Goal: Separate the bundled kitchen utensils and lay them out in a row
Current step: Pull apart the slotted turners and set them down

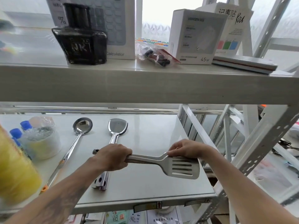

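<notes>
Two utensils laid out already on the lower shelf [153, 131]: ladle [77, 136] at the left, bowl at the far end and handle running near-left toward an orange tip, and solid turner [115, 131] just to its right, blade far, handle pointing near, apart from the ladle and roughly parallel to it. Third piece not yet down: slotted spatula [181, 167] held crosswise above the shelf, handle to the left, slotted blade to the right, over the bare stretch right of the turner. Left hand [113, 157] closed in a full fist around the handle, its end poking out beyond the knuckles; right hand [184, 150] curled over the far edge of the blade near the neck, fingers pinching it. Seemingly only one utensil in the grip, though a second shaft tucked in the fist hard to rule out. Judged about two thirds done: remaining, turning the spatula blade-far and setting it down right of the turner, in line with the others. Bottles [19, 131] and a wrapped tub [42, 139] crowding the left end, clear of the row
</notes>
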